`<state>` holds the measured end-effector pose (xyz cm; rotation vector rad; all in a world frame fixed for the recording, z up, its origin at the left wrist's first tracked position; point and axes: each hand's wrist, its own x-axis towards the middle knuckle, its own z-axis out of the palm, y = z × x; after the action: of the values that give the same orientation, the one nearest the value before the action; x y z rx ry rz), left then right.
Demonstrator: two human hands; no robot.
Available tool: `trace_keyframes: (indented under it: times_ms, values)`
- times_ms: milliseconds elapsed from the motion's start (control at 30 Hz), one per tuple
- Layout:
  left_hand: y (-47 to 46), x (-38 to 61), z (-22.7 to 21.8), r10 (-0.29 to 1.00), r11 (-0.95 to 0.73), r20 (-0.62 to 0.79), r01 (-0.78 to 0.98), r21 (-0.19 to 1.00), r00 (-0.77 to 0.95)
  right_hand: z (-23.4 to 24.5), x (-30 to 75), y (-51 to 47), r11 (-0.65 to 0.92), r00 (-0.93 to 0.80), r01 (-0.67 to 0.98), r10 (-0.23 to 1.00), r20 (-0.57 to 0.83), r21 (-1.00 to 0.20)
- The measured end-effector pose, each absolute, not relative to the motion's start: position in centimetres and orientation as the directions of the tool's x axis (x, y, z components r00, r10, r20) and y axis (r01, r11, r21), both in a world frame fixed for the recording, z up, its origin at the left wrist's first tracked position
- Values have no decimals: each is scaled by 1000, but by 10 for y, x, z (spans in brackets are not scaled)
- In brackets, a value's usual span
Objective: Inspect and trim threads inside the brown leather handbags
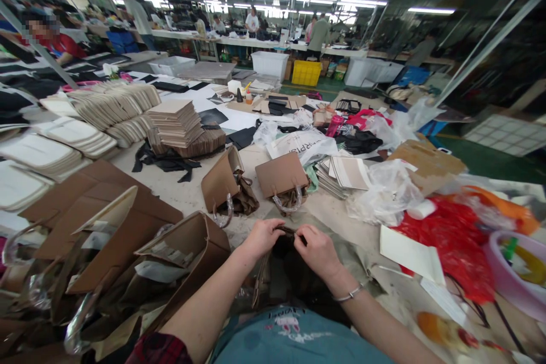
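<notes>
My left hand (267,235) and my right hand (316,247) are close together in front of my body. Both pinch the upper edge of a dark brown bag piece (286,231), whose dark lower part hangs in shadow between my forearms. Just beyond my hands, two small brown handbags (279,173) lie tipped on the table, their handles wrapped in clear plastic. To the left, larger brown bags (187,244) stand open with pale paper inside. Exactly which part of the bag piece my fingers grip is hidden.
Stacks of brown boards (177,119) and white-topped panels (42,148) fill the table's left side. On the right are clear plastic bags (379,190), a red plastic bag (452,244) and a pink basin (518,273). Co-workers and a yellow crate (306,73) are farther back.
</notes>
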<state>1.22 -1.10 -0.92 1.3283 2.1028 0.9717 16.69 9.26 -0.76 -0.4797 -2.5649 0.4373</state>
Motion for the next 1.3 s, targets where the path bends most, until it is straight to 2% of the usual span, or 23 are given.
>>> trace_keyframes:
  times_ms: [200,500,733,1033,1233,1300]
  values:
    - [-9,13,-12,914,275,-6,608,745,-406,-8,168,94,892,-815,216,389,429,-397]
    - [-8,12,-14,905,294,-5,616,731,-426,-11,165,93,878,-799,305,447,402,-368]
    - [-9,12,-13,907,282,14,631,723,-421,-7,167,93,889,-808,294,427,405,-352]
    - [-9,11,-11,935,241,28,691,682,-354,-6,170,94,891,-824,209,382,418,-402]
    - [-8,12,-6,944,228,21,694,683,-330,-10,172,95,884,-823,206,388,414,-420]
    - [-8,12,-5,944,226,20,689,689,-329,-11,173,95,854,-817,211,421,394,-475]
